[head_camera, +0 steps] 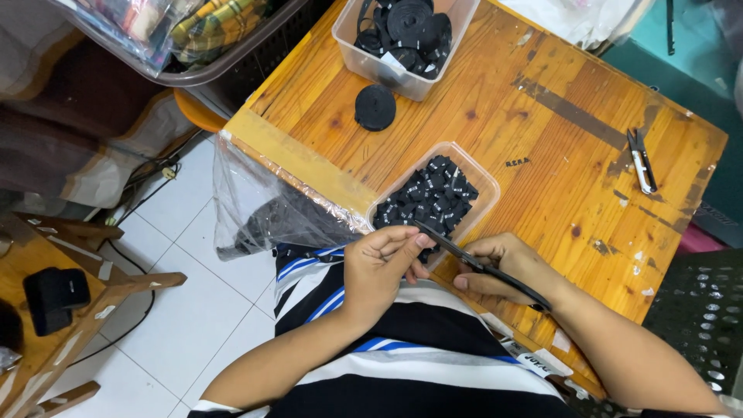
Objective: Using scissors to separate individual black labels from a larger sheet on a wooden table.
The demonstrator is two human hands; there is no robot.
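The premises appeared to be a small home garment-trimming workshop. A worn wooden worktable (542, 131) carried clear plastic tubs: one (402, 39) held rolls of black label tape, another (433, 197) cut black labels. Thread snips (641, 161) lay on the table. A basket (224, 46) of bagged fabric stood beside it, over a white tiled floor (186, 302).
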